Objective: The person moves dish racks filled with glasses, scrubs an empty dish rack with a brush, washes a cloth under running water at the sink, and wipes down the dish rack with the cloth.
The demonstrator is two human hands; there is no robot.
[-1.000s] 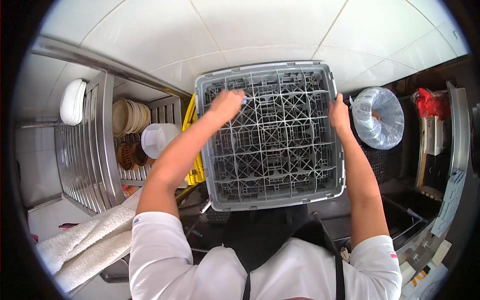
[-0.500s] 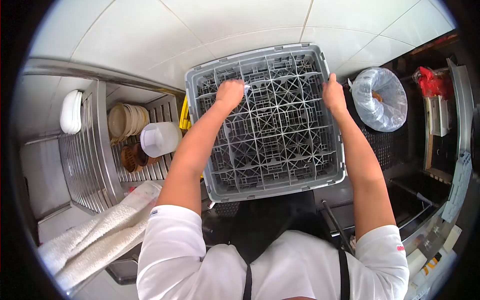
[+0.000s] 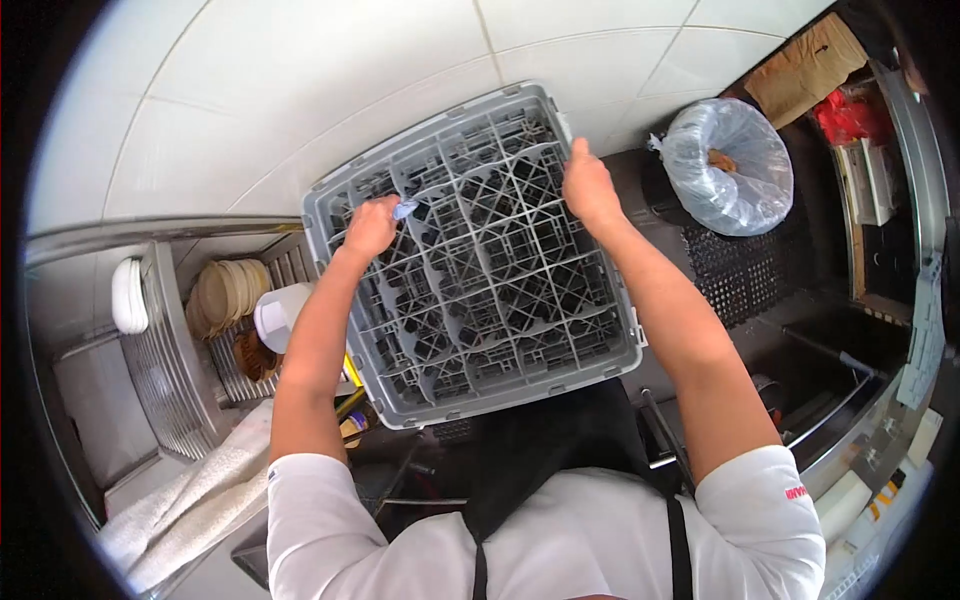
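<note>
A large grey plastic dish rack (image 3: 480, 250) with a grid of square compartments is tilted in front of my body. My right hand (image 3: 588, 185) grips its upper right rim, fingers wrapped round the edge. Over the upper left compartments my left hand (image 3: 371, 228) is closed, and a small piece of bluish material (image 3: 405, 209) pokes out beside its fingers. Whether those fingers also hold the grid is hidden.
Metal shelving at the left carries stacked plates (image 3: 228, 290), brown baskets (image 3: 254, 355) and a white container (image 3: 278, 315). White towels (image 3: 205, 500) hang at lower left. A bin with a clear bag (image 3: 727, 165) stands at the right, beside a black perforated mat (image 3: 735, 270).
The rack and both hands have shifted left in view, and the rack has turned counterclockwise. The camera view has moved too, showing brown cloth or paper at upper right.
</note>
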